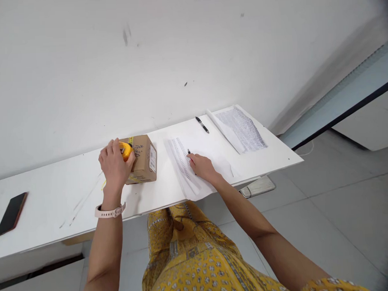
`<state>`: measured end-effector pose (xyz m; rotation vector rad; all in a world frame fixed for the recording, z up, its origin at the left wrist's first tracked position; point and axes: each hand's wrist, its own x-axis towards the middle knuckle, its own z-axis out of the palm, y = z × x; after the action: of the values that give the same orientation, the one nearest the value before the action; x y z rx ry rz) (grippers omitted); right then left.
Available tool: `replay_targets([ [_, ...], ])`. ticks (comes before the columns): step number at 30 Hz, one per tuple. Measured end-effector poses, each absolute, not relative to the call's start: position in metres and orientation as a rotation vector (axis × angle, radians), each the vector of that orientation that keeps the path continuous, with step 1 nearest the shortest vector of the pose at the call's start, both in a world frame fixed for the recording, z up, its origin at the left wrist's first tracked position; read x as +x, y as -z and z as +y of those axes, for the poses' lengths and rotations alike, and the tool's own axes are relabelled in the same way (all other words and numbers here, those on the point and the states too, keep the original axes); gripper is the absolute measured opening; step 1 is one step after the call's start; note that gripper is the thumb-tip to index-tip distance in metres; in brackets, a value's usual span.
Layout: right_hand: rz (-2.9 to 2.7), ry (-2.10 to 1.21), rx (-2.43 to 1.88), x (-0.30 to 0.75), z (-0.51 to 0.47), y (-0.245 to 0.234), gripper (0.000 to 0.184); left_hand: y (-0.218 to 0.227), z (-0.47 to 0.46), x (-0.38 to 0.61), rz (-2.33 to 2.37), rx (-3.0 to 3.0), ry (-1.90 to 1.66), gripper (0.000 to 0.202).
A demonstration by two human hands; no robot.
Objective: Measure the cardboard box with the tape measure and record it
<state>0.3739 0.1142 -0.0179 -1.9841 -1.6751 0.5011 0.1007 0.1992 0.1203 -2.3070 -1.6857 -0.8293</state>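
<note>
A brown cardboard box [143,167] with handwriting and a white label stands on the white table. My left hand [114,162] is closed around a yellow-orange tape measure [126,150] at the top of the box. Yellow strip shows along the box's top and beside my wrist; whether it is all one blade I cannot tell. A pen [189,151] is pinched in my right hand [203,165], which rests on a sheet of paper [182,163] bearing columns of writing. The pen's tip lies near those marks.
At the far left of the table [64,198] lies a dark phone [11,214]. Beyond the paper is another black pen [202,125]. A densely written sheet [241,128] lies to the right. The wall [145,70] runs along the back edge.
</note>
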Motion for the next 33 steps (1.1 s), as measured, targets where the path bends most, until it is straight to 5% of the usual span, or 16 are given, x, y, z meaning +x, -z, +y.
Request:
replay_targets([
  [7,-0.81,-1.03,-1.1,0.41,0.1,0.015,0.033,-0.052,0.133,0.184,-1.001,-2.851,1.223,0.02],
  [16,-0.911,-0.794,-1.22,0.394,0.083,0.005,0.037,-0.01,0.091,0.225,-1.36,-3.157,0.192,0.027],
  [22,-1.005,-1.004,-1.228,0.379,0.097,0.018,0.053,0.007,0.08,0.212,-1.317,-3.016,0.243,0.034],
  [27,-1.101,-0.873,-1.416,0.388,0.107,0.025,0.032,0.026,0.079,0.22,-1.091,-3.069,0.43,0.054],
  [33,-1.022,-0.872,-1.368,0.385,0.107,0.034,0.024,0.031,0.074,0.228,-1.224,-3.107,0.514,0.049],
])
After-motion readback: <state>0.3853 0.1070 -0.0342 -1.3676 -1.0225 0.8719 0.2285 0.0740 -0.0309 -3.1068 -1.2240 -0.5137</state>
